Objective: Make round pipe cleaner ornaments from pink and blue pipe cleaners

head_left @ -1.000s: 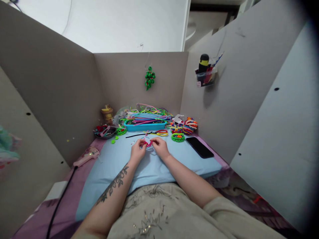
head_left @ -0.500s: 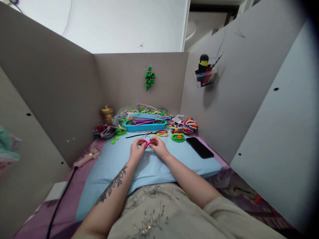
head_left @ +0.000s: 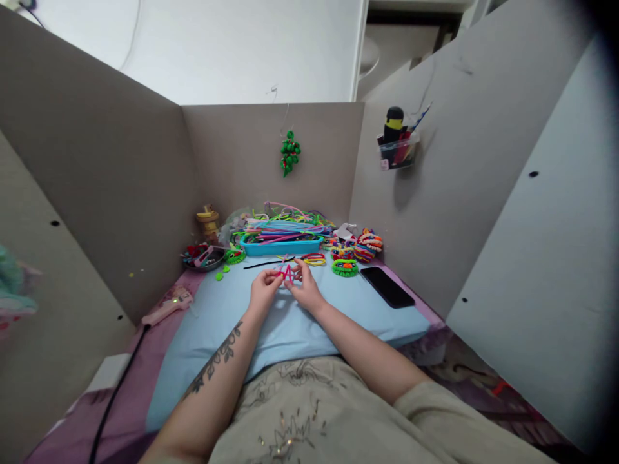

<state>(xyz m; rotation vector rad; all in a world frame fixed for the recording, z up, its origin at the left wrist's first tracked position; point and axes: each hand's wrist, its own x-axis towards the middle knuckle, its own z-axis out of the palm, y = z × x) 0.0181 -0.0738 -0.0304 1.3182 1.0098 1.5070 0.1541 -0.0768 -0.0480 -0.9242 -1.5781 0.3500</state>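
A bent, bright pink pipe cleaner (head_left: 289, 273) is between my hands, above the blue cloth (head_left: 294, 328). My left hand (head_left: 264, 288) pinches its left part between thumb and fingertips. On the other side, my right hand (head_left: 306, 289) has its thumb against the pink strand, and its index finger is raised and looser. The exact grip of the right fingertips is small and partly hidden. Just beyond my fingers lie a black pipe cleaner (head_left: 264, 264) and scissors with red and yellow handles (head_left: 315, 259).
A blue tray (head_left: 283, 247) heaped with pipe cleaners stands at the back. Fuzzy finished pieces (head_left: 344, 267) and a black phone (head_left: 387, 287) lie right. At left are a dark bowl (head_left: 213, 261) and a pink glue gun (head_left: 167, 308) with its cord. Grey panels (head_left: 232, 154) surround the table.
The fingers of my right hand have opened and lifted somewhat, with the thumb lower. The pink pipe cleaner now shows upright strands between the hands. My left hand stays nearly in place.
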